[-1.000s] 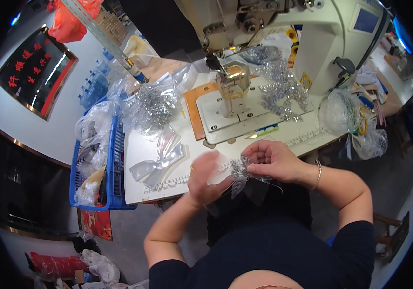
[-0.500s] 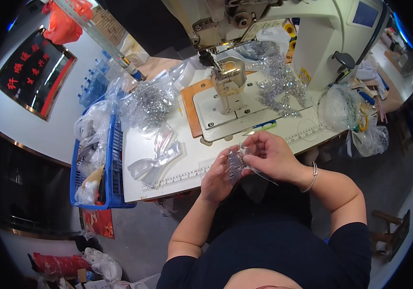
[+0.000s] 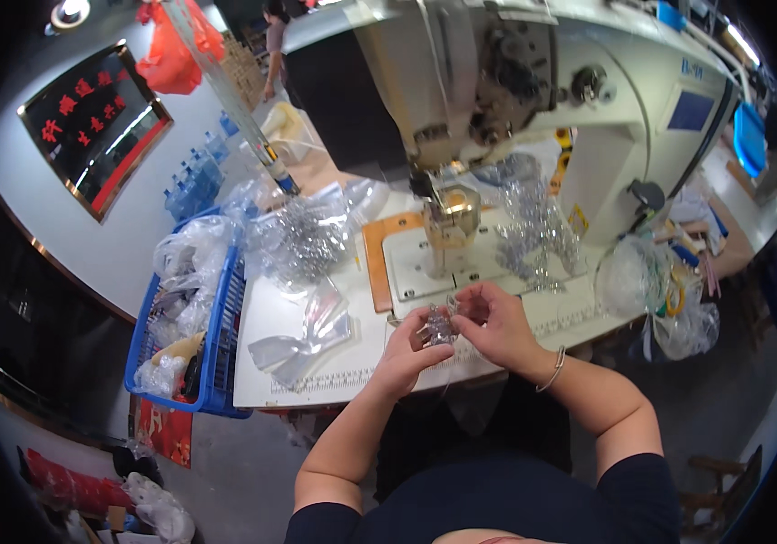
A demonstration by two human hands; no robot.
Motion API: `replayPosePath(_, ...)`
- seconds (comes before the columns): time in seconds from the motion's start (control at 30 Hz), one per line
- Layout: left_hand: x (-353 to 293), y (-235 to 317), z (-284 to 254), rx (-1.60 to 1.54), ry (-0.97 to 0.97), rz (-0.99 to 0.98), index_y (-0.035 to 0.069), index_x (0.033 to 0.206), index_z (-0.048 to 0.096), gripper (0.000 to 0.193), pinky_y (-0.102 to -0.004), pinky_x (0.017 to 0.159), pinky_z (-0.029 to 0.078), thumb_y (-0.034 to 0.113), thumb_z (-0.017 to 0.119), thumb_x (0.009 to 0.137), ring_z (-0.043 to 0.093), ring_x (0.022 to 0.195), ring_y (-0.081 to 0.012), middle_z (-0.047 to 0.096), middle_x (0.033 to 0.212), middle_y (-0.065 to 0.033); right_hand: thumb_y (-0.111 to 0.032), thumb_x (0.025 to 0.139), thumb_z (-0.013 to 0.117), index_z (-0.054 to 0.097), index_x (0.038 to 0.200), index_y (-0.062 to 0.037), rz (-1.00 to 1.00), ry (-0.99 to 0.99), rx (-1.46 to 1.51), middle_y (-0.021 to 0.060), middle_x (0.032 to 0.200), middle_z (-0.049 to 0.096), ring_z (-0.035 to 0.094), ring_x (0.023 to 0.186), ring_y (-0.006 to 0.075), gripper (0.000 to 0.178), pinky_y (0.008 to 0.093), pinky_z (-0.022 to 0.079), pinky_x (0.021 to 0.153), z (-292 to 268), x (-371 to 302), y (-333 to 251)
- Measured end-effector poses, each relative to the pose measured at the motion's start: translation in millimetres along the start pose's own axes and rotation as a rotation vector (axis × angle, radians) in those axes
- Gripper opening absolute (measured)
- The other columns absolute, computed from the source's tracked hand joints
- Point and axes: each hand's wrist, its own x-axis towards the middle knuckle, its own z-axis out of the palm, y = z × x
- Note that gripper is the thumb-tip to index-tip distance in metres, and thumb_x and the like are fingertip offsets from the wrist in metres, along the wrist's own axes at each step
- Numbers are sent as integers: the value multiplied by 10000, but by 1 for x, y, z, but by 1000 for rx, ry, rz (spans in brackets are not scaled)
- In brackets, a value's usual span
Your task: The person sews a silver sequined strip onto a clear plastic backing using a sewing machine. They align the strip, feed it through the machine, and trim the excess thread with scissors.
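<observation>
Just before the white sewing machine [image 3: 651,113], both my hands are drawn together over the table's front part. My left hand [image 3: 405,361] is closed round a small, clear silvery piece [image 3: 440,332], thumb in front and fingers behind. My right hand [image 3: 504,334] pinches the same piece at its upper right; its exact kind is too blurred to tell. A clear, shiny plastic bow-shaped piece [image 3: 305,340] lies left of my hands. Silver glittery trim [image 3: 533,231] rests on the machine bed, and another glittery bundle [image 3: 302,240] in clear plastic sits to the left.
A blue basket [image 3: 228,349] full of plastic bags stands against the table's left edge. A printed ruler strip [image 3: 316,383] runs along the front edge. Clear bags [image 3: 633,276] and yellow-handled scissors [image 3: 675,297] are at the right. Another person [image 3: 276,45] stands far back.
My view has tilted up and shifted, bringing the other person in. Both hands have moved forward over the table, closer to the machine, still holding the small piece.
</observation>
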Motion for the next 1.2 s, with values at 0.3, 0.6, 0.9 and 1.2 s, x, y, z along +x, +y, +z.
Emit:
replayPosePath(0.3, 29, -7, -23, -59, 88, 46, 17, 1026, 538, 262, -285, 794, 502, 19, 669, 800, 610, 882, -148, 609, 942, -57, 0, 783, 682, 516, 1008, 26, 5, -60, 45, 76, 811, 627, 614, 770, 108, 281, 240, 514, 687, 6, 20, -5)
replayPosePath(0.6, 43, 14, -21, 138, 69, 57, -1, 987, 549, 217, -279, 711, 521, 5, 665, 803, 625, 803, -155, 622, 886, -73, -31, 741, 729, 508, 1052, 38, 206, -67, 264, 65, 784, 636, 626, 681, 119, 388, 229, 510, 617, -8, 39, 1)
replayPosePath(0.9, 87, 79, 5, -35, -49, -223, -7, 1046, 550, 247, -305, 755, 506, 100, 614, 832, 631, 842, -184, 635, 964, -108, 26, 742, 715, 518, 957, -10, 396, -11, 538, 53, 775, 611, 625, 687, 136, 294, 239, 518, 604, -42, 83, -38)
replayPosePath(1.2, 110, 103, 9, 4, -2, -314, 2, 1075, 543, 288, -301, 800, 505, 128, 602, 823, 609, 919, -193, 613, 1015, -109, -49, 788, 660, 637, 859, -26, 501, -92, 415, 40, 782, 633, 594, 663, 102, 79, 222, 495, 619, -56, 118, -45)
